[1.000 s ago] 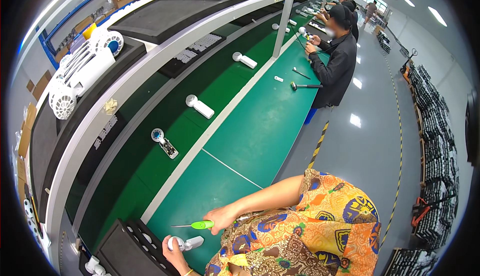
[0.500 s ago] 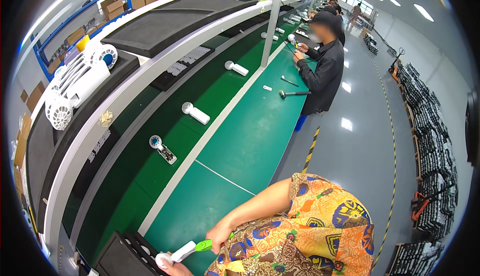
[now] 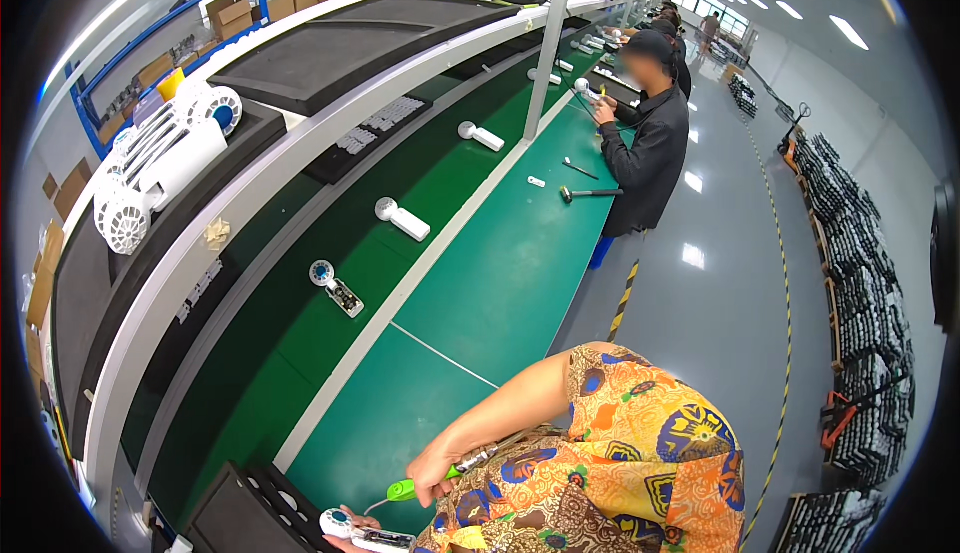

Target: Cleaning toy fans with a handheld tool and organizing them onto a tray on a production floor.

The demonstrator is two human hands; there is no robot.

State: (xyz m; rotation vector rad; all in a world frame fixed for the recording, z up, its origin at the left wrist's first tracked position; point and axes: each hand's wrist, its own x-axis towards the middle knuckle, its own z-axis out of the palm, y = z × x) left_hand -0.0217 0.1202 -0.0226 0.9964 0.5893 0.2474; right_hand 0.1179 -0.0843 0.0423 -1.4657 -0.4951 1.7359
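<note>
My right hand (image 3: 432,473) is closed around a green-handled tool (image 3: 401,491) with a thin, bent grey tip; its exact kind I cannot make out. Below that tip, at the lower edge, my left hand (image 3: 364,521) grips a white handheld fan (image 3: 338,524) by its round head. The fan's handle lies sideways with its inside parts exposed. Part of the left hand is hidden behind the fan. Tip and fan look close, but whether they touch I cannot tell. Beside the left hand stands a black foam tray (image 3: 235,513) holding white pieces.
Several white fans lie along the green conveyor belt (image 3: 300,353), one with an opened handle (image 3: 346,299). A hammer (image 3: 590,193) rests on the green bench (image 3: 480,293). Further along, a person in dark clothes (image 3: 650,143) works. White fan parts (image 3: 160,168) fill the shelf above.
The fan in my left hand has turned over, now showing its open inside. My right hand shifted slightly, and the tool's bent tip now shows. Fans on the belt moved slightly rightward in view.
</note>
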